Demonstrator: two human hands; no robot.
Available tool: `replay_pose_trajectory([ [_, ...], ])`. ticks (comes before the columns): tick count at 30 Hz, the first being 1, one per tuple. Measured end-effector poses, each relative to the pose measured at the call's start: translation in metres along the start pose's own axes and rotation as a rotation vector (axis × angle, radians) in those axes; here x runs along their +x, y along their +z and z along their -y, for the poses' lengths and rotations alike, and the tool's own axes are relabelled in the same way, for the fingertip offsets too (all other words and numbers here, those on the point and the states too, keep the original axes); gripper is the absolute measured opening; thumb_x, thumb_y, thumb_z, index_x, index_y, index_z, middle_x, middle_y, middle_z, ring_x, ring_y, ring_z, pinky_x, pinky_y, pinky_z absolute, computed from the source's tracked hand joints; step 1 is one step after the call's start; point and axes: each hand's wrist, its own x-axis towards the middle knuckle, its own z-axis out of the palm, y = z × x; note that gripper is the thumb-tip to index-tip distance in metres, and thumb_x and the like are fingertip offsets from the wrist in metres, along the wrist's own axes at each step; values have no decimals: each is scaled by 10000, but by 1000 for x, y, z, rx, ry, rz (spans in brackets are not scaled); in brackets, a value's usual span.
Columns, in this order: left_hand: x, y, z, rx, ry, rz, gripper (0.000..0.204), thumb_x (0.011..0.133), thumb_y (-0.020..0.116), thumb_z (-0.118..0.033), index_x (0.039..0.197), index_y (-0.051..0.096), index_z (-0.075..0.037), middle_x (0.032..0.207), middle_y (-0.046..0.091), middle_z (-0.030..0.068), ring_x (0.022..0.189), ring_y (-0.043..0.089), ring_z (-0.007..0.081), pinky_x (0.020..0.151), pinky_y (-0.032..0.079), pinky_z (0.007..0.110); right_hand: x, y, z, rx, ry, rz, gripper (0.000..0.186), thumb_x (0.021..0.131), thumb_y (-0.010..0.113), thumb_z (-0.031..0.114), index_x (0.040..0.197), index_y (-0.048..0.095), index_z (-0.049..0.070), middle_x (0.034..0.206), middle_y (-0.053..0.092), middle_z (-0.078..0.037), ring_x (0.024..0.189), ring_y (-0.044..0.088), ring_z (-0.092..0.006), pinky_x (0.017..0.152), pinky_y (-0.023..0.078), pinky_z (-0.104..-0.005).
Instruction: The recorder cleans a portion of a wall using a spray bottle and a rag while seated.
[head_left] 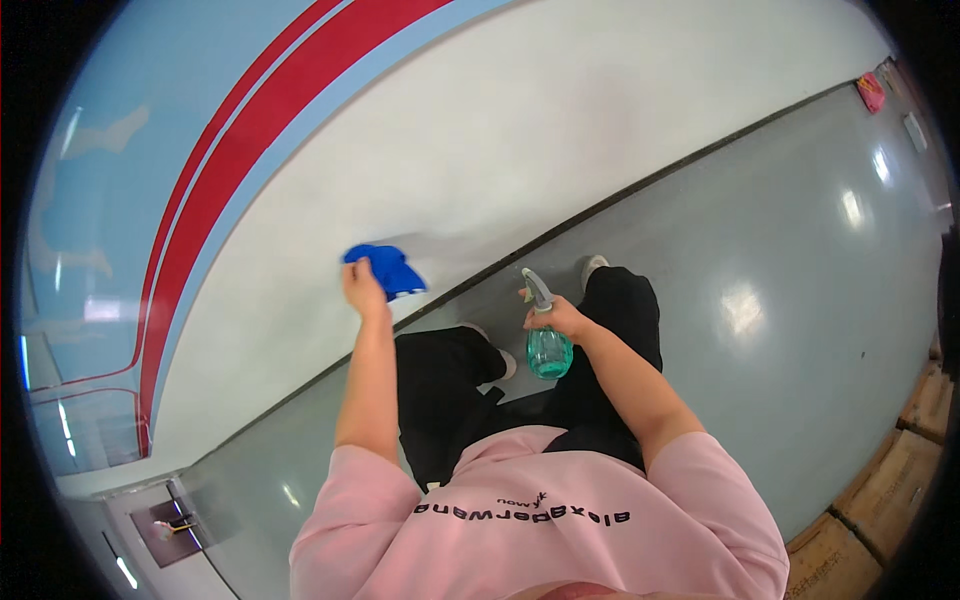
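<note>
- Blue cloth (388,266): plain bright blue, crumpled, pale patches on its near edge; in front of the white wall (480,150), contact can't tell.
- Cloth's long axis slants far-left to near-right, loose corner pointing near-right.
- Left hand (364,288): fingers closed, gripping cloth's left end.
- Spray bottle (550,354): clear green, ribbed, rounded body, grey spray head (539,290); right of cloth, between the person's legs.
- Bottle's long axis runs near to far, base near, nozzle pointing far-left, wallward.
- Right hand (562,317): wrapped around bottle's neck; finger on trigger, can't tell.
</note>
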Motion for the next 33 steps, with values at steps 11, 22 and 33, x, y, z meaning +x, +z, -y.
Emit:
replay_pose_trajectory([
  [11,4,-18,-152,306,960,-295,415,761,569,-130,1113,418,29,980,446,183,905,443,315,769,375,382,-2,2,8,-60,-1,-40,622,611,618,50,1201,420,28,755,578,-48,699,546,-139,702,419,-275],
  [22,-46,146,-168,712,1551,202,396,725,503,-69,1121,513,-84,801,485,66,725,499,213,591,452,317,0,2,4,-63,28,-26,601,613,622,43,1186,440,53,765,568,-49,732,543,-144,718,414,-277],
  [33,-62,191,-106,981,1633,455,431,709,523,-147,1135,508,-89,850,460,16,759,493,159,576,479,278,-4,5,6,1,-1,-9,619,604,631,41,1192,434,45,759,553,-49,724,532,-146,710,410,-276],
])
